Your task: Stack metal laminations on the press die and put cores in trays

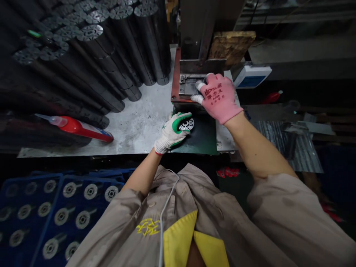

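My left hand [172, 130], in a white knitted glove with a green coated palm, is closed around a round slotted metal core [187, 125]. The core's patterned end face points up at me, and its body is hidden below the fingers. Just in front of the press base, this hand sits over a dark green mat [204, 135]. My right hand [215, 94], in a pink glove with pale fingertips, reaches onto the steel fixture [189, 84]. Its thumb and fingers are apart, with the tips touching the fixture's right part. The surface under the palm is hidden.
Tall stacks of dark slotted cores [111, 55] crowd the left of the metal bench [136, 128]. A red bottle [83, 128] with a nozzle lies before them. Blue trays [62, 200] hold several cores at lower left. A white box [253, 76] stands right of the press.
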A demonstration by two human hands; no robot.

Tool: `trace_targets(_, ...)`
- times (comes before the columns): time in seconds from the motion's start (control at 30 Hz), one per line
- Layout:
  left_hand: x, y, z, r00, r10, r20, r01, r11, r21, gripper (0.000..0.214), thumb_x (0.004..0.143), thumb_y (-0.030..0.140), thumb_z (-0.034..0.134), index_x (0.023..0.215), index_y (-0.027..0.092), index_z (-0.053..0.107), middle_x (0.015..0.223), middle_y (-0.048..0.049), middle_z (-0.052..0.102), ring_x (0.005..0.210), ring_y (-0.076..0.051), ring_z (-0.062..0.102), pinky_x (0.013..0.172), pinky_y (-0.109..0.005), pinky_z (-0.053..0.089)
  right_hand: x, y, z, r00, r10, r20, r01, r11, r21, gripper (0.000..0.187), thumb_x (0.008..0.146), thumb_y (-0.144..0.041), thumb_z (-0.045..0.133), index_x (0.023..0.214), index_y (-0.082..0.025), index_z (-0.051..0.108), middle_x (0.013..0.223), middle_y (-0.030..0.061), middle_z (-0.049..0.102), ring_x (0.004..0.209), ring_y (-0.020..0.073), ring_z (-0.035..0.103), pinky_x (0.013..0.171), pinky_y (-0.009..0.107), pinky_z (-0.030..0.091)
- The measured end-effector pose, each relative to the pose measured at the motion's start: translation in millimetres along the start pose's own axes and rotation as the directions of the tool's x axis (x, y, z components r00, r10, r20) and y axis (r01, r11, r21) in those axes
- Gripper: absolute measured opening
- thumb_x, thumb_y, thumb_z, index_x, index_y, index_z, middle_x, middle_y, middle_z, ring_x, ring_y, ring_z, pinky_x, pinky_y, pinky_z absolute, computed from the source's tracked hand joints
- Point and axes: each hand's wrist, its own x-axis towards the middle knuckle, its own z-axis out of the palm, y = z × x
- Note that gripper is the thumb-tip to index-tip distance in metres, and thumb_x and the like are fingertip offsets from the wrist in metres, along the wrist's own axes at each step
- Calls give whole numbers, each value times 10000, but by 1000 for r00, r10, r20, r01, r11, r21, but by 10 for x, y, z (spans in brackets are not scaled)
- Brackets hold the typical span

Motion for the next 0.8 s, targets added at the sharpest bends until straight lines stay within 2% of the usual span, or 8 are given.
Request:
trace_targets(0.1, 13, 23, 50, 1000, -21, -15, 21, 998, 55, 765, 940, 718, 672, 1527, 238, 578, 1539, -119, 630, 1524, -346, 500, 1345, -580, 312, -269, -44, 39, 997, -26, 75, 20, 996, 84, 488, 1129, -436, 363, 1359, -178, 708, 1282, 164, 709, 1189, 328, 641, 995, 460, 494)
trace_targets(0.17, 30, 37, 111, 998, -56, -43, 60, 993, 104, 769, 914, 685, 724, 1513, 222, 586, 1526, -132, 635, 1500, -355, 521, 1352, -591, 286, -450, -144, 76, 977, -81, 196, 60, 992, 110, 448, 1121, -323, 361, 1380, -186, 701, 1323, 154, 711, 1209, 307, 650, 1003, 422, 492)
trace_targets(0.27, 41, 48, 151, 997, -59, -46, 64, 990, 125, 718, 903, 569, 764, 1502, 214, 591, 1514, -109, 648, 1480, -337, 537, 1375, -558, 245, -611, -377, 153, 892, -153, 425, 139, 988, 63, 411, 1056, -139, 392, 1298, -138, 724, 1355, 186, 701, 1239, 297, 656, 990, 383, 475)
trace_targets(0.33, 35, 48, 134, 999, -42, -27, 44, 992, 114, 701, 894, 498, 770, 1513, 225, 587, 1518, -90, 649, 1487, -330, 529, 1380, -541, 238, -631, -532, 174, 834, -173, 524, 196, 981, 12, 414, 1015, -72, 384, 1232, -122, 734, 1304, 212, 717, 1214, 316, 673, 915, 394, 479)
trace_targets(0.47, 32, 56, 83, 998, -55, 19, 53, 992, 114, 715, 870, 470, 767, 1525, 248, 581, 1538, -78, 637, 1510, -338, 508, 1366, -547, 272, -579, -642, 157, 805, -182, 564, 235, 972, -21, 412, 1016, -79, 371, 1211, -143, 729, 1259, 218, 736, 1169, 329, 702, 810, 391, 473)
trace_targets(0.67, 59, 92, 128, 995, -96, -36, 99, 987, 124, 612, 894, 442, 713, 1469, 244, 638, 1508, -66, 669, 1480, -318, 548, 1363, -538, 286, -623, -549, 259, 887, -120, 446, 141, 990, -13, 433, 1039, -110, 348, 1311, -164, 681, 1295, 207, 724, 1152, 277, 713, 833, 349, 499)
trace_targets(0.73, 49, 81, 138, 995, -86, -45, 90, 988, 122, 636, 874, 442, 737, 1469, 239, 636, 1498, -70, 673, 1478, -319, 550, 1367, -545, 278, -621, -632, 247, 874, -105, 474, 140, 989, -39, 437, 1021, -84, 349, 1277, -137, 699, 1279, 230, 726, 1160, 304, 720, 822, 369, 511)
trace_targets(0.8, 35, 57, 134, 997, -60, -40, 64, 991, 113, 674, 858, 455, 761, 1480, 233, 627, 1505, -74, 667, 1487, -327, 539, 1370, -559, 270, -583, -734, 183, 828, -111, 550, 168, 984, -54, 455, 1011, -56, 343, 1265, -112, 716, 1285, 242, 732, 1170, 328, 728, 818, 394, 528)
